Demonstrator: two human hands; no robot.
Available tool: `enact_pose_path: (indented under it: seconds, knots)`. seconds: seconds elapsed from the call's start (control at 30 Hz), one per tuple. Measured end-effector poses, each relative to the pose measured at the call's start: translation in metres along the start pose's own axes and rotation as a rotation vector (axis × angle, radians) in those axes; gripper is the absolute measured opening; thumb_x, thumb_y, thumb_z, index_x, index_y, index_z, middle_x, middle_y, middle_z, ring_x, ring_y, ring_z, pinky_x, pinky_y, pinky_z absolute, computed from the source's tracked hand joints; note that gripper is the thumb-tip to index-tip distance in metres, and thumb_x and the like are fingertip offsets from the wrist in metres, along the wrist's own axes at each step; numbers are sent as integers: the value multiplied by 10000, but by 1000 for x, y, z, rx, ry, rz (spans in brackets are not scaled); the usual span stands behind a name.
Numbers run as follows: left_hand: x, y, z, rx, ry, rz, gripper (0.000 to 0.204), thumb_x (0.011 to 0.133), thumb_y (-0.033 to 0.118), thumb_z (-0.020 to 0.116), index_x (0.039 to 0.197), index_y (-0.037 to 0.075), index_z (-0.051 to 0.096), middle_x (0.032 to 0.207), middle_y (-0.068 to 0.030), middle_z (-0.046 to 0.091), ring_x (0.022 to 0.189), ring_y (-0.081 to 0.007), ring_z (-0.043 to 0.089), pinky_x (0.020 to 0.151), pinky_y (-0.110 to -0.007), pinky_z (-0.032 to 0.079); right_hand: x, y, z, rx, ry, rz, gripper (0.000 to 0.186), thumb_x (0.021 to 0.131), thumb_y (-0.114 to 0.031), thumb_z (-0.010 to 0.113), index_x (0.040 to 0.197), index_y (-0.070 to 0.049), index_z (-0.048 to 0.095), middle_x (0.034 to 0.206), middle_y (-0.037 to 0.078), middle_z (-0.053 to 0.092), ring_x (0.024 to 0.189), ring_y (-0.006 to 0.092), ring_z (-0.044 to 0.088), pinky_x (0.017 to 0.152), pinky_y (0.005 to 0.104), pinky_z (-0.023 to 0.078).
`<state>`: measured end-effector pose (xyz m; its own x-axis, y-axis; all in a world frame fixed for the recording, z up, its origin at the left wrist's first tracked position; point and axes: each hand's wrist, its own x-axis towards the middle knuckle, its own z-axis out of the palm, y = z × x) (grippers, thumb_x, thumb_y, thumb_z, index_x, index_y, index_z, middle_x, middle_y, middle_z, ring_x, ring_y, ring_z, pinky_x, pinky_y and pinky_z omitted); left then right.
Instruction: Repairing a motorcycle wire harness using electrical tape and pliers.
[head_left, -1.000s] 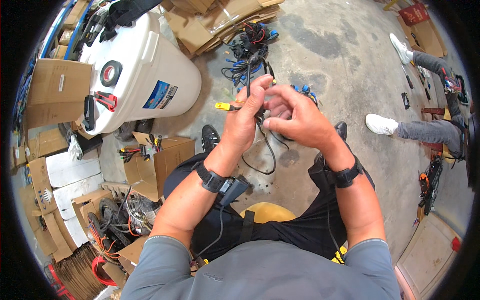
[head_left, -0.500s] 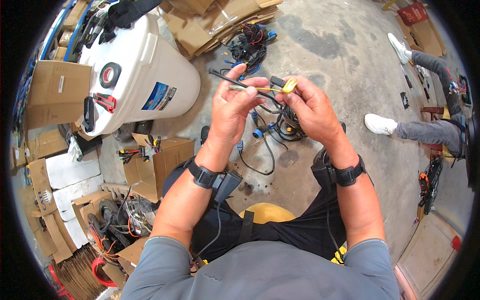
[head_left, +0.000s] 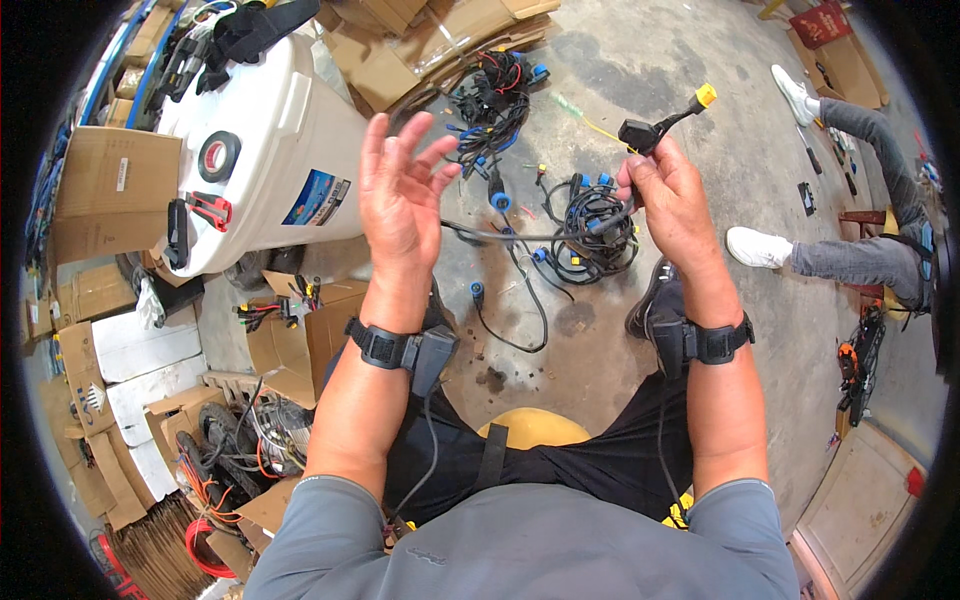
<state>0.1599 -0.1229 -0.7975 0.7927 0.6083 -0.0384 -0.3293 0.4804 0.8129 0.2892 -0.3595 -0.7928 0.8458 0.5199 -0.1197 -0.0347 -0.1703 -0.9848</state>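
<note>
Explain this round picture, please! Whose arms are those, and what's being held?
There's no robot here: this is a person working bare-handed. A camera on their head looks down, and its wide lens bends straight edges. The left hand is open, fingers spread. The right hand holds a black cable with a yellow plug at its end. On the floor lie a coil of cable and blue plugs. A white tub stands on the left.

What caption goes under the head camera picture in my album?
Right hand holding a black cable with a yellow plug, left hand open.
</note>
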Motion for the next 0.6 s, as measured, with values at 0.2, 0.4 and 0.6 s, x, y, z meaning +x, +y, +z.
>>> enact_pose_path:
  seconds: [0.2, 0.4, 0.6]
  knots:
    - [4, 10, -3, 287, 93, -47, 349, 933, 164, 592, 1243, 14, 531, 1178, -138, 637, 1014, -215, 632, 798, -329, 511, -4, -1, 1, 53, -113, 53, 177, 967, -115, 480, 1108, -23, 537, 811, 3, 583, 699, 72, 570, 585, 214, 469]
    - [-20, -24, 7, 705, -322, -199, 303, 904, 168, 655, 1156, 3, 626, 1077, -79, 680, 946, -136, 616, 874, -289, 480, -4, -6, 20, 327, -142, 98, 207, 980, -149, 500, 1149, -33, 532, 834, 27, 596, 723, 98, 592, 611, 236, 507]
    - [-36, -48, 11, 714, -552, -469, 366, 932, 302, 638, 1148, 7, 633, 1011, -49, 680, 925, -126, 602, 877, -289, 475, 4, -5, 10, 638, -121, 5, 237, 989, -166, 504, 1192, -43, 512, 863, 58, 613, 767, 151, 633, 638, 285, 553]
